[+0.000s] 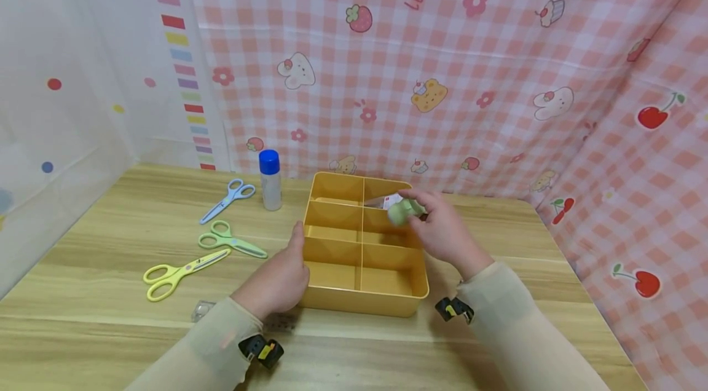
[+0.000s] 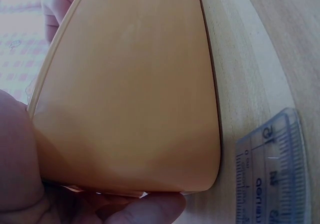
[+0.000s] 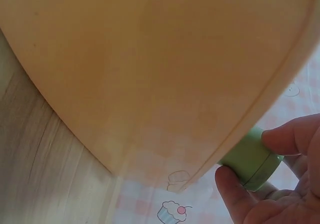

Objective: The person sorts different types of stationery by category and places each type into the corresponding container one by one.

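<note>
One left hand (image 1: pixel 279 277), fingers fairly straight, steadies organizer (image 1: pixel 362 304); right hand (image 1: pixel 440 230) pinches green object (image 1: pixel 402 213): best lowered clear of dividers (image 1: pixel 332 249).

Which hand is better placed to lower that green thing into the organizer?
Right, probably: the right hand pinches the green object above the yellow organizer; the left hand rests against its left side.

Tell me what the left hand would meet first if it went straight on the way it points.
The yellow-orange plastic divided box: the left hand rests against its left side, so going on would probably press there, though depth is hard to judge.
</note>
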`<act>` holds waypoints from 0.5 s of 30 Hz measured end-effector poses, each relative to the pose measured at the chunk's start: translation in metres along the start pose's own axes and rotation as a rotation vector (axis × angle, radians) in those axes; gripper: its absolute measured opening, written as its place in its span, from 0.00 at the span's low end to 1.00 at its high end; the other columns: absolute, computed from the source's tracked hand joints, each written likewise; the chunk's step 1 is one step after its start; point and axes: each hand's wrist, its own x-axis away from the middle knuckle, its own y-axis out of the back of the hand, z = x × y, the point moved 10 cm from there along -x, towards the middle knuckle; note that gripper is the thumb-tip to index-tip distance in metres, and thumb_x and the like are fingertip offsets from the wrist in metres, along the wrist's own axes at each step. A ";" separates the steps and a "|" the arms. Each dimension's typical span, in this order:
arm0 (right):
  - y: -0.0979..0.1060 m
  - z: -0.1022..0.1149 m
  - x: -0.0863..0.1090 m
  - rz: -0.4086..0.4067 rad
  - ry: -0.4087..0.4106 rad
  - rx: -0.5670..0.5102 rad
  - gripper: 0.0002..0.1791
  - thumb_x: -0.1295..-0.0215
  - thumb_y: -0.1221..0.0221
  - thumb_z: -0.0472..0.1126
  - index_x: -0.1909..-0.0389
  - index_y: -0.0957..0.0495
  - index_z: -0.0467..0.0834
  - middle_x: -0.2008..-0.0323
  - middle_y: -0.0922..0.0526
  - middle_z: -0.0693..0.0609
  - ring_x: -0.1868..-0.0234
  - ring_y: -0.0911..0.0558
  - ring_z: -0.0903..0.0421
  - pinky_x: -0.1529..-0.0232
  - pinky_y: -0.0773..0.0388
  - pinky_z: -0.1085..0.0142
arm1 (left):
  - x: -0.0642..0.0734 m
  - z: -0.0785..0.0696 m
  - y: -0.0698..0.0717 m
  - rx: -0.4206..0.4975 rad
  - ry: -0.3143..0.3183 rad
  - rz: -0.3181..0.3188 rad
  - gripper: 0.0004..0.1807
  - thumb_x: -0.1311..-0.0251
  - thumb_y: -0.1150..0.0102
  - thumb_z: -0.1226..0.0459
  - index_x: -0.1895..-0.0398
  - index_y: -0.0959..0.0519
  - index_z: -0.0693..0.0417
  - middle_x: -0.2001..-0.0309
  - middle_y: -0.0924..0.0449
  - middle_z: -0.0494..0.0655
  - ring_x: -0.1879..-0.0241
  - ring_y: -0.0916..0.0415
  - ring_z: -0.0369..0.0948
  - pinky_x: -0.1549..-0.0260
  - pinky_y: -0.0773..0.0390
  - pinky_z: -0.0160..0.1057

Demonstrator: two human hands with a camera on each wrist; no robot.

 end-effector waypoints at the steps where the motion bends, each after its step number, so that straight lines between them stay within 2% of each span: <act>1: -0.001 0.000 0.000 0.004 0.001 -0.001 0.26 0.28 0.42 0.31 0.30 0.22 0.45 0.35 0.24 0.38 0.43 0.20 0.42 0.44 0.15 0.49 | 0.000 0.000 0.000 0.001 0.001 0.001 0.44 0.25 0.60 0.69 0.16 0.72 0.64 0.77 0.26 0.52 0.84 0.28 0.44 0.83 0.28 0.42; 9: -0.007 0.003 0.000 0.038 0.034 -0.002 0.27 0.29 0.43 0.30 0.30 0.23 0.45 0.29 0.27 0.38 0.38 0.22 0.41 0.43 0.16 0.49 | -0.001 0.000 0.000 0.005 0.002 0.004 0.44 0.25 0.59 0.69 0.15 0.72 0.63 0.78 0.26 0.52 0.84 0.29 0.44 0.83 0.28 0.42; 15: -0.011 0.008 0.002 0.055 0.071 -0.011 0.27 0.31 0.43 0.28 0.31 0.22 0.43 0.30 0.25 0.41 0.42 0.20 0.45 0.47 0.17 0.55 | -0.001 0.001 -0.001 0.011 0.012 0.007 0.45 0.25 0.60 0.69 0.15 0.73 0.62 0.76 0.25 0.52 0.84 0.28 0.44 0.82 0.27 0.42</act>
